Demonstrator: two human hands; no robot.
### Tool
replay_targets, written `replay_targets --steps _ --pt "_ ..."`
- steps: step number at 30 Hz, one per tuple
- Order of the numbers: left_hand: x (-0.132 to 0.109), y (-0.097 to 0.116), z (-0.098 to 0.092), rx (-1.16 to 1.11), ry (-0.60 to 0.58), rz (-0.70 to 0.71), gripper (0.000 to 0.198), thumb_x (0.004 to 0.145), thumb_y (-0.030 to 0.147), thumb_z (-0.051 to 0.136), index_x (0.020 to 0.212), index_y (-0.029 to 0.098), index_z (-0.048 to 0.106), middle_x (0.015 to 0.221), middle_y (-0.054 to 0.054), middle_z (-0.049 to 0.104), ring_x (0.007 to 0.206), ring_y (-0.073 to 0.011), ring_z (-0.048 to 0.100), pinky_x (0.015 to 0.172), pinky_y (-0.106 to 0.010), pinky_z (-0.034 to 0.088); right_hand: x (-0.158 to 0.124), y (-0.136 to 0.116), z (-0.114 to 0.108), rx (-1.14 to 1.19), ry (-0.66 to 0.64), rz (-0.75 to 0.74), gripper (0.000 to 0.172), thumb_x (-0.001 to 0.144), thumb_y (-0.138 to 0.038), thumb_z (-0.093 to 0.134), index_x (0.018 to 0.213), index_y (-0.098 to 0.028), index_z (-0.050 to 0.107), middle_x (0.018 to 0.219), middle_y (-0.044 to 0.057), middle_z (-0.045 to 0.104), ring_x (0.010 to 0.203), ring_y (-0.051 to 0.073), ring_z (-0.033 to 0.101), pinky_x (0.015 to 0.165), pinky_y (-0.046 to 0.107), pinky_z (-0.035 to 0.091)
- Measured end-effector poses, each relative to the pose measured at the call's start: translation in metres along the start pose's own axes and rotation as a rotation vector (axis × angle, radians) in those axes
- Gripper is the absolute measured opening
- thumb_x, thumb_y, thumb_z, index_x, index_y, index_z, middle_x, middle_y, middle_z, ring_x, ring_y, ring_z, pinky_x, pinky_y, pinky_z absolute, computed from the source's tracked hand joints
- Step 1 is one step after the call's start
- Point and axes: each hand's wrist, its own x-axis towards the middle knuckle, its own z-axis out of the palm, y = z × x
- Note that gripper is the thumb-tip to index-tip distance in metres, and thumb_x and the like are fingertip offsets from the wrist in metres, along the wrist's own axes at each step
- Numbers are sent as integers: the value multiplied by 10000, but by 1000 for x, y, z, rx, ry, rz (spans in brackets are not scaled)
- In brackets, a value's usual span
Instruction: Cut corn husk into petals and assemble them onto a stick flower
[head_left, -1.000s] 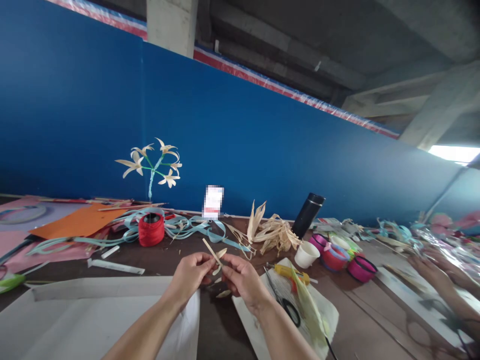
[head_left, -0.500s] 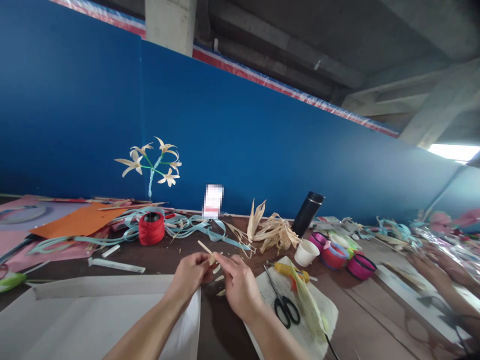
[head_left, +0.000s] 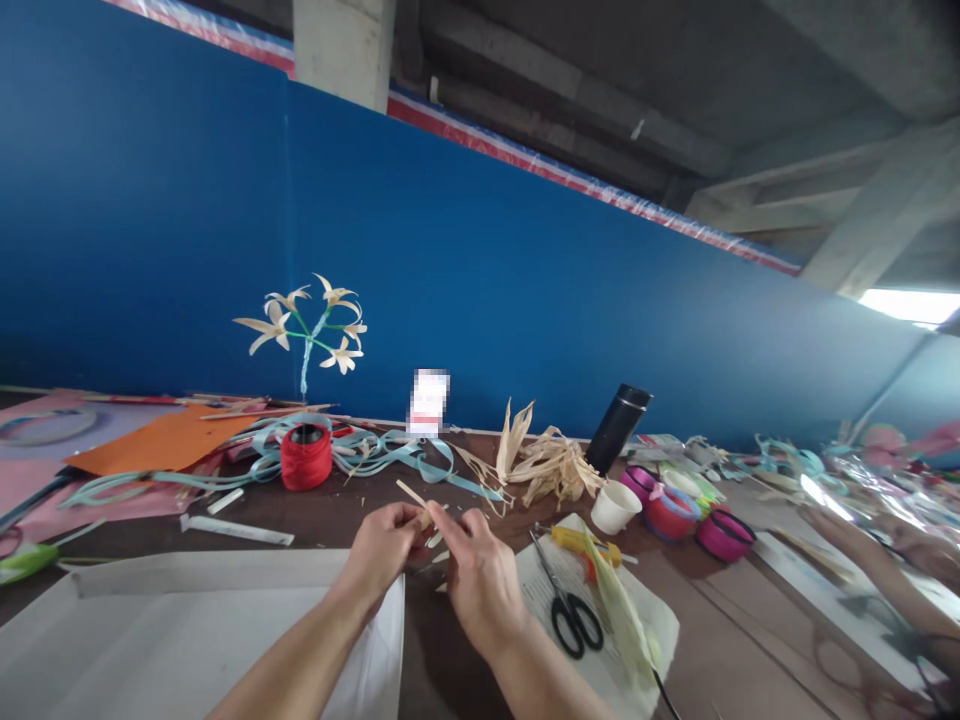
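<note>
My left hand (head_left: 384, 550) and my right hand (head_left: 484, 575) meet over the brown table, fingers pinched together. Between them is a thin pale strip (head_left: 410, 492), like a piece of corn husk, its free end pointing up and left. Both hands are closed on it; the part under the fingertips is hidden. Small pale scraps (head_left: 435, 540) lie just below the fingers. To the right, black-handled scissors (head_left: 574, 622), a yellow glue gun (head_left: 581, 543) and a pale green husk (head_left: 624, 610) rest on a sheet of paper (head_left: 536, 585).
A white box lid (head_left: 187, 650) lies at the front left. Behind stand red twine (head_left: 306, 460), dried husks (head_left: 555, 465), a white cup (head_left: 615, 507) and a black bottle (head_left: 617, 430). A flower arrangement (head_left: 309, 330) rises against the blue wall. Another person's hands (head_left: 847, 535) are at far right.
My right hand's fingers have shifted slightly on the strip while my left hand stays about the same. At far right, the other person's hands have moved. The view has shifted a little.
</note>
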Motion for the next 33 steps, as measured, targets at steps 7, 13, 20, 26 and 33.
replay_targets --steps 7,13,20,26,33 --pt "-4 8 1 -14 -3 -1 206 572 326 656 627 137 596 530 23 547 512 -99 514 537 -229 466 0 1 1 -5 36 6 637 783 -48 409 1325 -368 313 871 14 482 663 123 549 570 204 399" --pt "-6 11 3 -33 3 3 237 556 360 666 613 143 591 555 13 563 539 -113 528 556 -265 497 1 4 0 -23 58 47 680 744 -18 428 1318 -368 330 889 16 492 670 122 555 560 200 399" --pt "-7 11 3 -55 3 -3 214 553 327 670 621 138 599 557 7 563 540 -107 518 571 -269 504 5 25 3 46 140 139 563 771 -47 412 1240 -354 466 873 30 514 656 131 551 571 216 416" --pt "0 6 -2 -54 11 24 199 599 324 635 666 138 615 595 1 570 579 -115 536 604 -276 505 11 32 5 735 177 175 504 864 -188 384 1359 -236 302 727 12 594 629 133 545 641 245 449" --pt "0 3 -2 20 -23 77 256 609 388 637 676 142 618 622 -10 594 568 -122 543 584 -262 499 14 16 4 1200 -141 303 462 822 -412 500 1231 -196 499 585 -20 530 448 71 406 409 172 316"
